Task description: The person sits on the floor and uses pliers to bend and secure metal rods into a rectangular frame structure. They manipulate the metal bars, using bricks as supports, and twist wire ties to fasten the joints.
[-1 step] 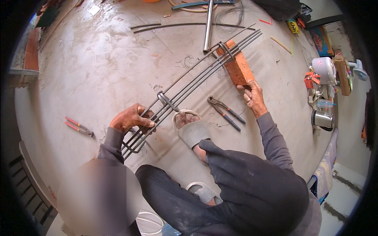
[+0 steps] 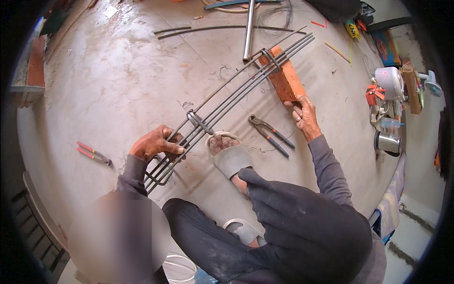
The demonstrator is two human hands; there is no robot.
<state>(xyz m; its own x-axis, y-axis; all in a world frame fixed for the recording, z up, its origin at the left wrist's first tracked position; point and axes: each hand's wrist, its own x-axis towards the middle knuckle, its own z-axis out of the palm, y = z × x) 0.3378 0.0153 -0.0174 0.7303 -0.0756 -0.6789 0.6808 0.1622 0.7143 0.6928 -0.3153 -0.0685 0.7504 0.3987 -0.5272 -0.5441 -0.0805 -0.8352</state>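
A long cage of thin steel rebar rods (image 2: 249, 86) slants from lower left to upper right, with bent stirrups (image 2: 201, 123) looped round the rods at several places. My left hand (image 2: 160, 143) is closed on the rods near their lower end, thumb on top. Under the upper right end lies an orange brick (image 2: 289, 80), tilted along its length. The near end of that brick is gripped by my right hand (image 2: 305, 117), fingers curled beneath it. Pincers with dark blue and orange handles (image 2: 268, 135) lie on the floor between the cage and my right forearm.
Red-handled pincers (image 2: 94, 154) lie on the floor at left. My sandalled foot (image 2: 229, 156) is close beside the cage. A metal tube (image 2: 249, 35), a curved dark rod (image 2: 203, 31) and coiled wire (image 2: 276, 19) lie beyond. A kettle (image 2: 388, 143) and a rice cooker (image 2: 389, 83) stand at right.
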